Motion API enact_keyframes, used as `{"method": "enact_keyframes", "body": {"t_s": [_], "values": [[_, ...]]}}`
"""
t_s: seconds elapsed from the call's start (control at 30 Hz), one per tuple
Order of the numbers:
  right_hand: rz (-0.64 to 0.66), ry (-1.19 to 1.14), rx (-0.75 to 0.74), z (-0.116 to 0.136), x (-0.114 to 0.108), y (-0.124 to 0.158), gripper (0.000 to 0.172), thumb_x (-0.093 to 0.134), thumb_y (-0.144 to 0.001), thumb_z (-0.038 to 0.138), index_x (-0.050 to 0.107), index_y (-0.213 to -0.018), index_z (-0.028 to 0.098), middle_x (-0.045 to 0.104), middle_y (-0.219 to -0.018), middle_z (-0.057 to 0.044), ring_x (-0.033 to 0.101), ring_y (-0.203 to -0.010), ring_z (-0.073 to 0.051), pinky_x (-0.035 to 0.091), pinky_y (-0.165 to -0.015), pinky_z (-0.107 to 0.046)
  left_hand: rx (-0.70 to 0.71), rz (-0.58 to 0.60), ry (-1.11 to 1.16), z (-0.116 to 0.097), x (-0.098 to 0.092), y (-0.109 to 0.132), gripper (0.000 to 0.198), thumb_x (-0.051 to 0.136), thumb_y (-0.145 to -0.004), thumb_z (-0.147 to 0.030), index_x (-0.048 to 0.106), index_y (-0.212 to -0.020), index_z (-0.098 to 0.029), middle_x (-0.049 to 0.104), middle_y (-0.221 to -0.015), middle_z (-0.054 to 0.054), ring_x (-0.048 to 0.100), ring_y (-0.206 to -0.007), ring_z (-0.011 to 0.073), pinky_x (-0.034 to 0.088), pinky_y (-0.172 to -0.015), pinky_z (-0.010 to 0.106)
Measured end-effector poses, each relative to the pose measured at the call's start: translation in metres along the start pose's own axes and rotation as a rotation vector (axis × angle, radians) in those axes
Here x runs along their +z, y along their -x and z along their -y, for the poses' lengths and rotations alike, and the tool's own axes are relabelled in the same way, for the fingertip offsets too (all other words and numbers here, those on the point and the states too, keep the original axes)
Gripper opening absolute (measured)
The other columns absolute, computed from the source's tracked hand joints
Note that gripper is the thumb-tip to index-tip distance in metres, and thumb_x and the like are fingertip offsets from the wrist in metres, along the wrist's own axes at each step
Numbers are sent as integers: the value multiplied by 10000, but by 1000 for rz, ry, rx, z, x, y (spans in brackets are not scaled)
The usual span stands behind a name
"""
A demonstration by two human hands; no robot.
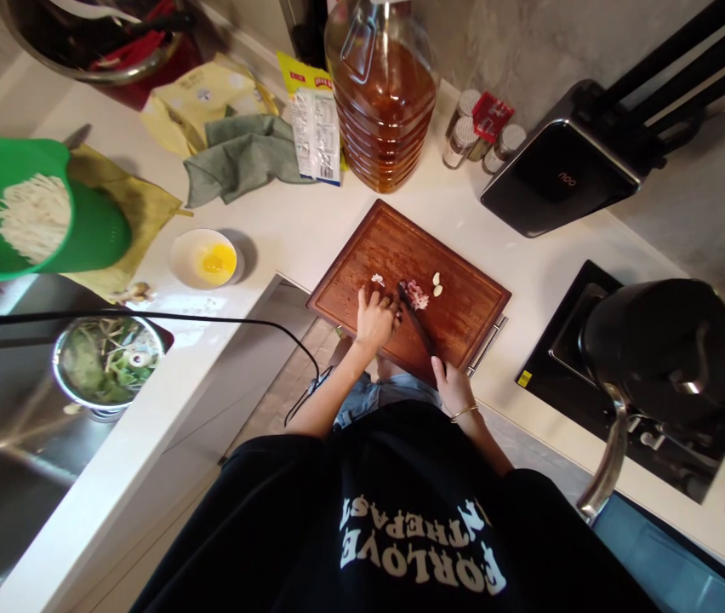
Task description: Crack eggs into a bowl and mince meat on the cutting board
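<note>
A brown wooden cutting board (362, 247) lies at the counter's edge in front of me. My right hand (453, 387) is closed around the handle of a dark knife (421, 329), whose blade points away across the board. Just left of the blade, my left hand (376, 318) rests on the board with its fingers bent down; whatever is under them is hidden. Chopped pinkish-white pieces (419, 296) lie against the blade's right side. Two pale cloves, looking like garlic (437, 284), sit farther right. A few white bits (377, 278) lie beyond my left fingertips.
To the left are a bowl with yellow egg (217, 262), a green colander with white strips (75, 226) and the sink (5, 477). A large bottle of amber liquid (388, 111) stands behind. Rightward are a knife block (554, 174) and a black pot (656, 340) on the hob.
</note>
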State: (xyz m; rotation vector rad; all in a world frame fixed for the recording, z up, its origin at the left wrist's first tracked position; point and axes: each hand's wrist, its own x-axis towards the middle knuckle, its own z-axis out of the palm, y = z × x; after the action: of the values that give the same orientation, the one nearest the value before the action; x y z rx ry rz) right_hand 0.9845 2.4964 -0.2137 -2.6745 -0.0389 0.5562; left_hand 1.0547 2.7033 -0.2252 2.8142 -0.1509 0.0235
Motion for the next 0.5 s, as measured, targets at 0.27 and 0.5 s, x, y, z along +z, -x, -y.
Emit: {"method": "enact_keyframes", "body": {"t_s": [0.27, 0.5], "values": [[-52, -146, -17, 12, 6, -34, 608, 188, -923, 542, 666, -927, 166, 691, -761, -95, 642, -731, -198, 407, -639, -254, -48, -41, 41, 2, 4, 14, 409, 440, -856, -282, 521, -1255, -242, 636, -1073, 98, 469, -1078, 285, 95, -1073, 550], [-60, -170, -92, 8, -4, -17, 611, 180, -922, 548, 646, -930, 153, 683, -786, -105, 630, -736, -192, 400, -624, -247, -325, -146, 70, 2, 6, 25, 292, 418, -881, -349, 591, -1085, -231, 678, -907, 80, 507, -1015, 270, 153, -1025, 546]]}}
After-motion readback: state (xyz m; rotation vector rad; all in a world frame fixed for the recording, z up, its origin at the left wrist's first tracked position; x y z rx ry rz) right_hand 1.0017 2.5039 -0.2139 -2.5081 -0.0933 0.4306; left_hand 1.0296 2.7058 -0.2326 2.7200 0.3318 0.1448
